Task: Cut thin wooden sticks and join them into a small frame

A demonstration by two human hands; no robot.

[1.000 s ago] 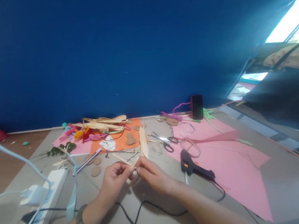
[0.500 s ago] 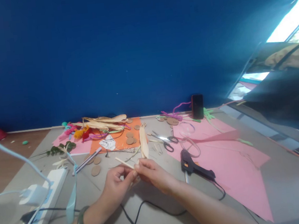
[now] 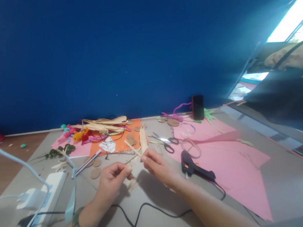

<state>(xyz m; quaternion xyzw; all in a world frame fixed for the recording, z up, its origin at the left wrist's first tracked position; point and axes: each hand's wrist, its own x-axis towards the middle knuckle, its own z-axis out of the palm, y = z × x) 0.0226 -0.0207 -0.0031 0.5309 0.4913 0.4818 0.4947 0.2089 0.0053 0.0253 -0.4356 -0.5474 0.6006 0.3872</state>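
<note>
My right hand pinches the lower end of a narrow pale strip, straw-coloured like raffia, which points up and to the left. To its left, my left hand has thumb and fingers pressed together; whatever may be between them is too small to name. The two hands are apart, just above the table. Pale scraps lie beneath the left fingertips. Beyond the right hand rests a flat raffia bundle, with scissors beside it. A black glue gun lies right of my right hand.
At left stands a white power strip with a plugged-in charger. A black cable crosses the front. Pink paper covers the right side. Orange paper bears wooden discs. A phone leans against the blue wall.
My hands have moved apart, the left one down and left, the right one slightly right and up. The pale strip has gone with the right hand and now tilts more steeply.
</note>
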